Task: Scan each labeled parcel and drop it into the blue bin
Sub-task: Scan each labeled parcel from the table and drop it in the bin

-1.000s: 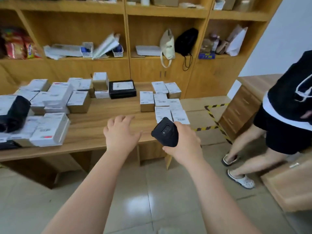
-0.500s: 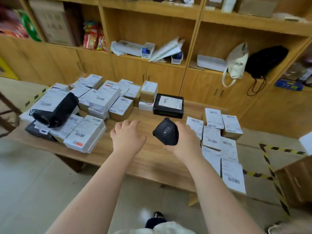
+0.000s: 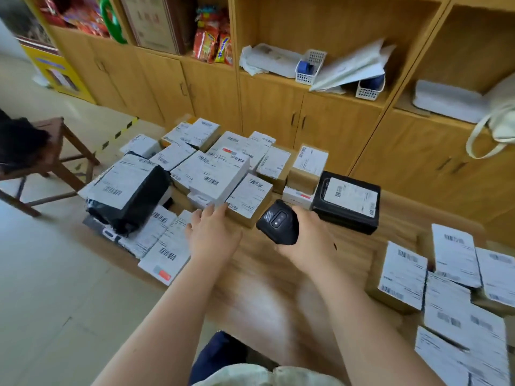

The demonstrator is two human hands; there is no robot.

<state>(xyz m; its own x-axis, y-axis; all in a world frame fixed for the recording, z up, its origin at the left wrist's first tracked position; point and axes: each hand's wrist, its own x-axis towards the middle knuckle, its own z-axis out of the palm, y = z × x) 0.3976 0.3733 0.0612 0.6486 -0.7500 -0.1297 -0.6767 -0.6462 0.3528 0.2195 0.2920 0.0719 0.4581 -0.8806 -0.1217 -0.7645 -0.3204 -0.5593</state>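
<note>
My right hand (image 3: 305, 238) grips a black handheld scanner (image 3: 278, 222) above the wooden table (image 3: 267, 277). Stretched forward with straight fingers, my left hand (image 3: 213, 232) has its fingertips at the near edge of a brown labeled box (image 3: 249, 199). A heap of labeled parcels (image 3: 206, 168) fills the table's left half, with a black bagged parcel (image 3: 131, 193) at its left end. A black labeled box (image 3: 348, 201) lies just beyond the scanner. A second group of labeled parcels (image 3: 451, 277) lies at the right. No blue bin is in view.
Wooden cabinets and shelves (image 3: 278, 107) stand right behind the table, holding papers, small white baskets and snack packs. A dark wooden stool (image 3: 53, 160) stands on the tiled floor at the left. A cream bag (image 3: 498, 123) hangs at the right.
The view has swung left and closer to the table, and the other person is out of frame. My left hand has reached forward to the brown labeled box. The scanner stays in my right hand.
</note>
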